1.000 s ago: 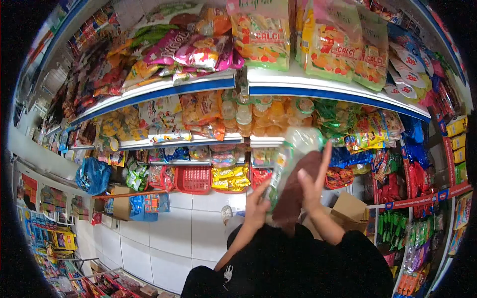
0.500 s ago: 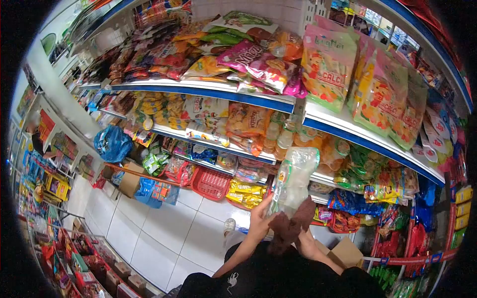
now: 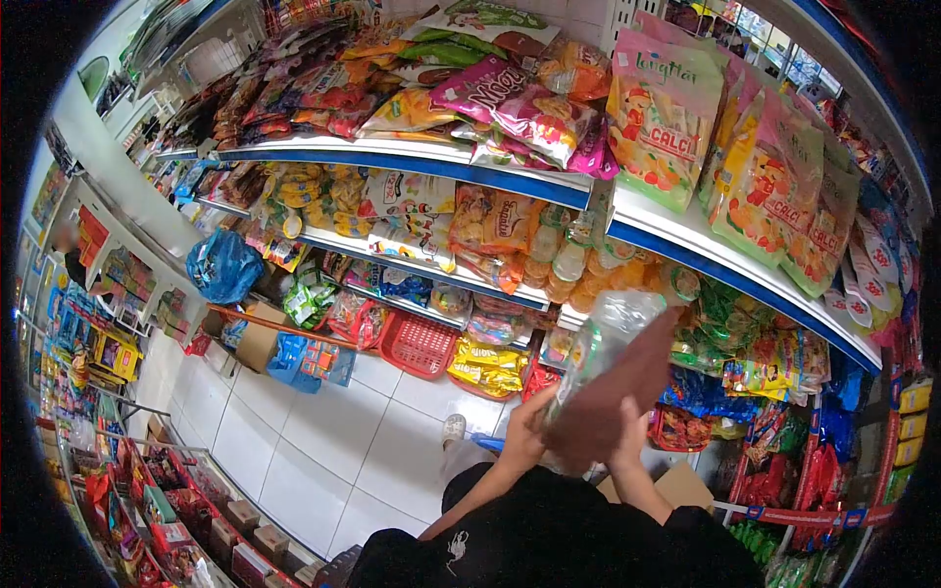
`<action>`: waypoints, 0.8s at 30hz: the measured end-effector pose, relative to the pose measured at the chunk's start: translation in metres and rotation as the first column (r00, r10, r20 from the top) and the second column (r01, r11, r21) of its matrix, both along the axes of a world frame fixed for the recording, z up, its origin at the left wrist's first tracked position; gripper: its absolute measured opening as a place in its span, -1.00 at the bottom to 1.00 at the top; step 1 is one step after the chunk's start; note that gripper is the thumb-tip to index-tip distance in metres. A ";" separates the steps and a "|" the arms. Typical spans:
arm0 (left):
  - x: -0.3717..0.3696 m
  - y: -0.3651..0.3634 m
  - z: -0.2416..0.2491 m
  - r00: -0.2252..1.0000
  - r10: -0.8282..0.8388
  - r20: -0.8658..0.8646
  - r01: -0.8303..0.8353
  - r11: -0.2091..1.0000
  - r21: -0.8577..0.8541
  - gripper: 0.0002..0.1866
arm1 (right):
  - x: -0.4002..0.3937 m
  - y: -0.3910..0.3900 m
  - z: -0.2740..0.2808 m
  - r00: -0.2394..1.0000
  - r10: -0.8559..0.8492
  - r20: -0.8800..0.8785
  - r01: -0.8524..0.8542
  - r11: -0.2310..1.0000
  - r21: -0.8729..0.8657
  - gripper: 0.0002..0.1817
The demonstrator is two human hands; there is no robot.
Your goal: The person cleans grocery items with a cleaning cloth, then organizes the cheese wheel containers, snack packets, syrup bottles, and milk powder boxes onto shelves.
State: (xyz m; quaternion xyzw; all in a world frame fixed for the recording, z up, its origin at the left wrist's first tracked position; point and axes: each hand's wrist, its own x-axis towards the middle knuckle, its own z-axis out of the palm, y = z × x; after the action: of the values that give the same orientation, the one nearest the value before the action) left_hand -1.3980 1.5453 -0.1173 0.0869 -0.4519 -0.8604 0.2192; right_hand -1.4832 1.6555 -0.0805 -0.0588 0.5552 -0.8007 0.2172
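My left hand [image 3: 525,431] is closed round the lower left side of a clear plastic pack of rounded cups [image 3: 619,318], tilted up toward the shelf. A brown cloth [image 3: 616,397] lies spread over the pack's right and lower part, hiding much of it. My right hand [image 3: 632,449] grips the cloth's right edge, thumb up. Some fingers of both hands are behind the cloth and pack.
Shelves with blue edges [image 3: 392,169] rise ahead, loaded with snack bags. Pink-green bags [image 3: 652,122] stand on the right shelf. Below are a red basket [image 3: 419,343], gold packets [image 3: 487,365], a cardboard box [image 3: 260,355] and a blue bag [image 3: 223,268]. White floor tiles [image 3: 314,441] lie left.
The bunched cloth is now spread up across the pack's right side. My right hand has risen with it, and the pack has tilted further right.
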 end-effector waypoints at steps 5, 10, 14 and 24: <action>-0.004 -0.019 0.027 0.994 0.081 -0.069 -0.070 0.985 0.157 -0.42 | 0.025 0.020 -0.023 0.932 0.332 -0.146 -0.319 0.942 0.104 -0.41; 0.003 -0.035 -0.001 0.974 0.227 0.015 -0.225 0.970 -0.088 -0.41 | 0.004 0.037 -0.025 0.671 0.585 -0.456 -0.343 0.790 0.508 -0.44; 0.000 -0.041 0.009 0.990 0.114 -0.082 -0.114 0.994 0.001 -0.37 | -0.022 0.048 -0.039 0.758 0.624 -0.190 -0.313 0.603 0.733 -0.55; -0.021 -0.019 0.018 0.996 0.000 -0.093 -0.017 0.983 -0.185 -0.44 | -0.031 0.025 -0.015 0.858 0.514 -0.021 -0.490 0.803 -0.339 0.05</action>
State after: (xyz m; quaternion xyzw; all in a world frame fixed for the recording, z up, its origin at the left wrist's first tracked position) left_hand -1.4190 1.5260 -0.0989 0.0281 -0.5189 -0.8168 0.2506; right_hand -1.5143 1.6809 -0.0955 -0.2105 0.3686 -0.7980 0.4278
